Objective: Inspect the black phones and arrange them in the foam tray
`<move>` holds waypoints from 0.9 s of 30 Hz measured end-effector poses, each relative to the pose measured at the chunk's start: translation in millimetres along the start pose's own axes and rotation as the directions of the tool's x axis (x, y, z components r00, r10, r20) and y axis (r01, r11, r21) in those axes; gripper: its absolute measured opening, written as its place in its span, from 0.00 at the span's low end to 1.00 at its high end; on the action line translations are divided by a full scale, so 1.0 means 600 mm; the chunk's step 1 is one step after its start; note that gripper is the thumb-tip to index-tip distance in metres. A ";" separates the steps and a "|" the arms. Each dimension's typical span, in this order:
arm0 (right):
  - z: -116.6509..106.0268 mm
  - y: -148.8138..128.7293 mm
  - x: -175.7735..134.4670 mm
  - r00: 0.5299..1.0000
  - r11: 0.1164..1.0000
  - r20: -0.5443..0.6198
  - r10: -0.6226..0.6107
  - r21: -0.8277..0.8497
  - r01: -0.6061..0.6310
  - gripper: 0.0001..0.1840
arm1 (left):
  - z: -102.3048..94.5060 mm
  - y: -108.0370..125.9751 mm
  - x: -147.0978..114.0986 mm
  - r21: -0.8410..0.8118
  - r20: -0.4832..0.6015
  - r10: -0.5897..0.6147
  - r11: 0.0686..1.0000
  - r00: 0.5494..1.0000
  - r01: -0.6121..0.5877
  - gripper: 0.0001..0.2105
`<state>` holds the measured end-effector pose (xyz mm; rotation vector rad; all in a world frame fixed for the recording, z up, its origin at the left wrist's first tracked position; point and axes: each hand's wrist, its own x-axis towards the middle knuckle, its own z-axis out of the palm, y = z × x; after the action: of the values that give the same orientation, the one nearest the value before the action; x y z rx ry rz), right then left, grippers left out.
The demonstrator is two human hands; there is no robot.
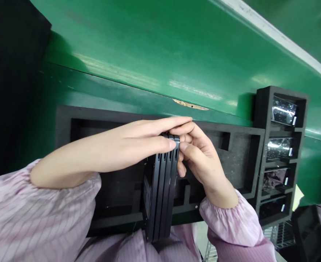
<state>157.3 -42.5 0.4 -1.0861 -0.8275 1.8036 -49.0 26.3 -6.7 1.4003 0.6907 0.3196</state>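
Note:
Between my hands stands a stack of several thin black phone-like slabs, long edges up, with small slots near the top end. My left hand reaches across from the left, fingers stretched over the top end and thumb laid on the slotted edges. My right hand has its fingers bent at the right side of the same end, thumb and forefinger pressing near the corner. The two hands' fingertips meet behind the stack. Below them lies a black foam tray with cut-out compartments, partly hidden by my arms and the stack.
At the right stands a second black foam tray, its slots holding several glossy dark panels. A large black object fills the far left. The green bench top has a chipped patch. Wire shelving shows low right.

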 end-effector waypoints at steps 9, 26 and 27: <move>-0.004 -0.010 0.001 0.998 0.999 0.054 0.023 -0.038 -0.021 0.15 | 0.002 -0.009 0.007 -0.041 -0.057 -0.006 0.999 0.998 0.003 0.28; -0.023 -0.015 -0.028 0.970 0.962 0.233 0.069 -0.274 -0.003 0.44 | 0.000 0.000 0.012 0.047 -0.029 0.098 0.994 0.995 -0.097 0.22; -0.019 -0.013 -0.026 0.978 0.961 0.204 0.049 -0.278 0.010 0.41 | 0.000 0.002 0.012 0.048 -0.030 0.093 0.995 0.995 -0.091 0.22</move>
<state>174.0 -52.1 7.9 -1.0924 -1.2300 1.8797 -43.1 31.0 -7.1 1.4774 0.6648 0.4017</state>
